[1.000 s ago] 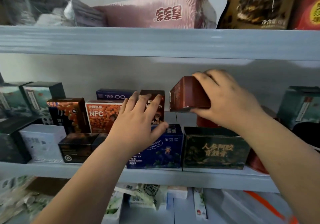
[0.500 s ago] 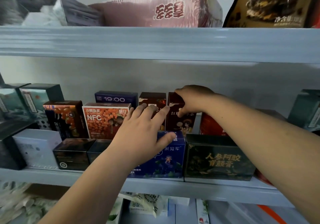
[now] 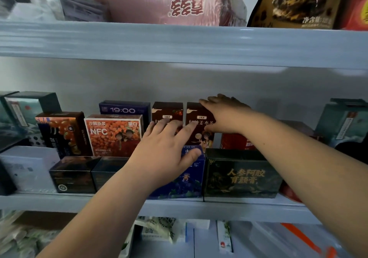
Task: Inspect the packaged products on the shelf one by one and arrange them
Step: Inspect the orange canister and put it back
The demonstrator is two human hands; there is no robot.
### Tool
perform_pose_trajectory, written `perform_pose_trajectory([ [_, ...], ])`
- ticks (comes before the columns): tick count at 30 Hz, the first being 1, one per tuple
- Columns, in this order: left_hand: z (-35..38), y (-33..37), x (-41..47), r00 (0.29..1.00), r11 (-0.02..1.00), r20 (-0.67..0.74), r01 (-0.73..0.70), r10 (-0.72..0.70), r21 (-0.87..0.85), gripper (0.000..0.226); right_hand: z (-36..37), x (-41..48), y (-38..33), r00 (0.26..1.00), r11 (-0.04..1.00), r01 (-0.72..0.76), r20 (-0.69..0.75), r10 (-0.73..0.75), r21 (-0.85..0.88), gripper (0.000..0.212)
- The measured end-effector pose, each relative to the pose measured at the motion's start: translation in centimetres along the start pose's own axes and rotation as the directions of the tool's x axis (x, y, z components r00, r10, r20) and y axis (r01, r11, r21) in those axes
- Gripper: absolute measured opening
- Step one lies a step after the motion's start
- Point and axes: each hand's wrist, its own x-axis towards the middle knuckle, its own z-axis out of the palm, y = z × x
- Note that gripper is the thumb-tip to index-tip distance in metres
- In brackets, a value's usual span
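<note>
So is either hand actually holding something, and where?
The right hand grips the right-hand brown box by its top, thumb on the front. The left hand holds nothing.

Right hand (image 3: 225, 116) holding upright dark red box (image 3: 195, 112), on shelf (image 3: 179, 206); left hand (image 3: 165, 156) spread open, before twin box (image 3: 167, 110)

The place looked like a shop or its stockroom. Pale metal shelves ran in tiers, the middle shelf (image 3: 229, 208) packed with retail cartons set face-out in rows: an orange NFC box (image 3: 113, 134), a purple 19:00 box (image 3: 123, 109), a dark red box (image 3: 196, 111) beside its twin (image 3: 167, 111), and a dark green box (image 3: 243, 176) lettered in gold. The upper shelf (image 3: 179, 44) carried a pink shrink-wrapped pack (image 3: 179, 4) and a printed snack pouch (image 3: 294, 2); sachets (image 3: 163, 231) lay on the tier below.
</note>
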Motion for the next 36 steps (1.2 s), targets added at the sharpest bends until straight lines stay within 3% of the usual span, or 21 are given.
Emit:
perform_pose_trajectory([
  [13, -1.4, 4.9, 2.3, 0.991, 0.986, 0.034, -0.125, 0.129, -0.109, 0.070, -1.0, -12.6, 6.4, 0.986, 0.984, -0.154, -0.058, 0.159, 0.095, 0.083],
  [19, -2.2, 9.0, 6.9, 0.987, 0.971, 0.061, -0.137, 0.152, -0.196, 0.070, 0.4, -15.7, 11.3, 0.987, 0.988, -0.140, -0.068, 0.144, 0.070, 0.073],
  [22, -1.8, 11.2, 10.7, 0.988, 0.973, 0.117, -0.078, 0.105, -0.218, 0.067, 0.3, -15.7, 13.7, 0.995, 0.993, -0.090, -0.039, 0.093, 0.072, 0.070],
  [27, 0.0, 14.2, 17.3, 0.970, 0.995, 0.240, 0.067, -0.046, -0.079, 0.077, 0.2, -14.5, 16.9, 0.999, 0.994, 0.011, -0.038, -0.007, 0.108, 0.063],
  [32, 1.7, 15.8, 21.0, 0.892, 0.969, 0.403, 0.243, -0.207, -0.039, 0.091, 0.7, -13.6, 19.2, 0.996, 0.985, 0.088, -0.047, -0.082, 0.149, 0.057],
  [36, 2.6, 16.8, 22.2, 0.860, 0.940, 0.420, 0.338, -0.289, -0.045, 0.096, 0.3, -13.4, 20.1, 0.992, 0.975, 0.119, -0.073, -0.107, 0.186, 0.056],
])
